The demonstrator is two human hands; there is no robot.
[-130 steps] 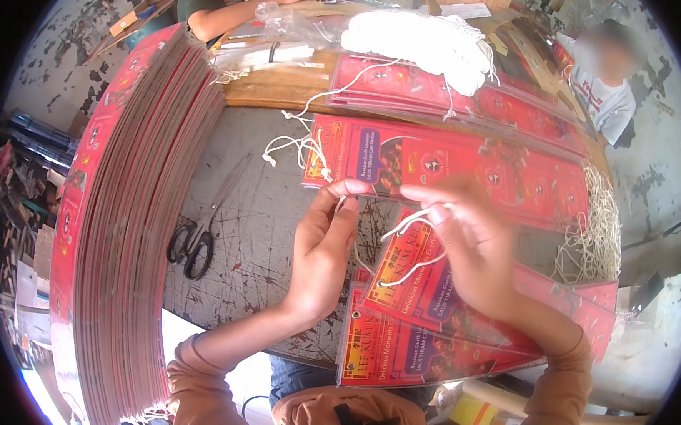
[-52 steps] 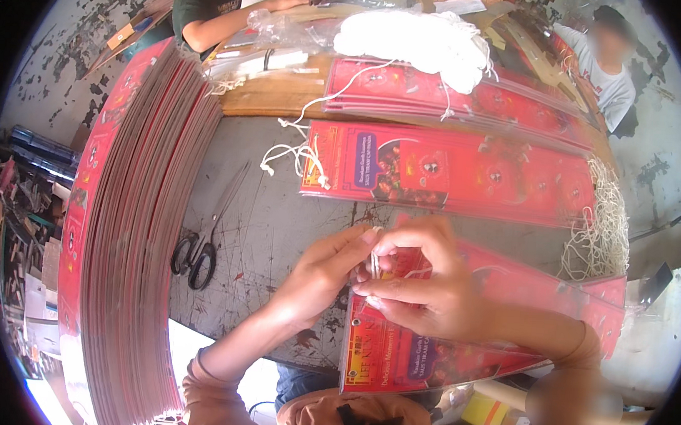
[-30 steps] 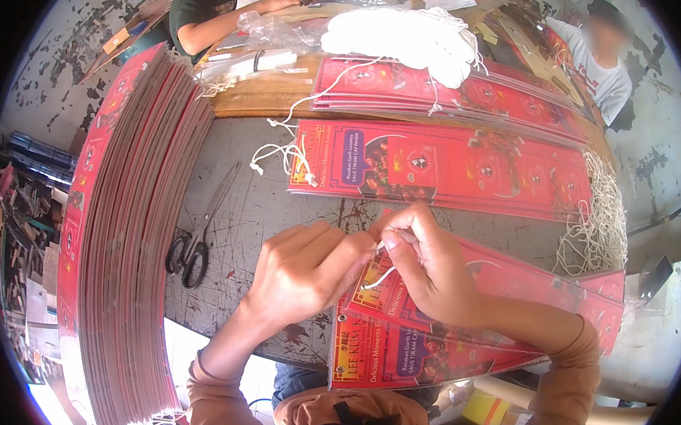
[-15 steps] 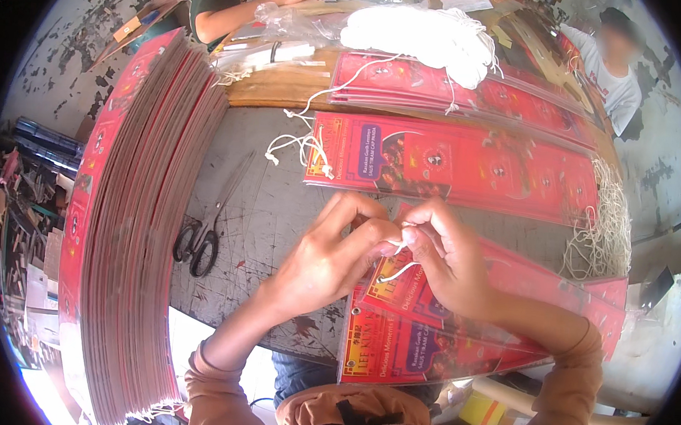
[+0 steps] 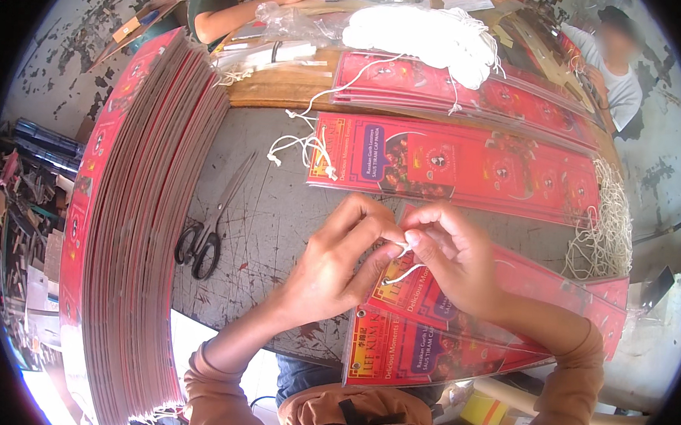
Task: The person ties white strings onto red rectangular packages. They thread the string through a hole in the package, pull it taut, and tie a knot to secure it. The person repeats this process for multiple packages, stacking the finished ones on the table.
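The left hand (image 5: 336, 268) and the right hand (image 5: 461, 265) meet over the near part of the grey, scratched counter (image 5: 243, 300), thumbs and fingertips pinched together on a thin white cord (image 5: 405, 275). The cord runs from a hole in the yellow left end of a long red card (image 5: 420, 303) up to the fingers; whether it is knotted between them is hidden. That card lies slanted below the right hand, on top of other red cards (image 5: 398, 362) at the counter's near edge. Beyond the hands, a red stack (image 5: 474, 167) lies crosswise, white cord loops at its left end and a tangle of cord (image 5: 603, 218) by its right end. Black-handled scissors (image 5: 210, 227) rest to the left, beside a tall row of cards (image 5: 136, 225). Farther back, a white cord bundle (image 5: 419, 40) sits over more red cards (image 5: 470, 95).
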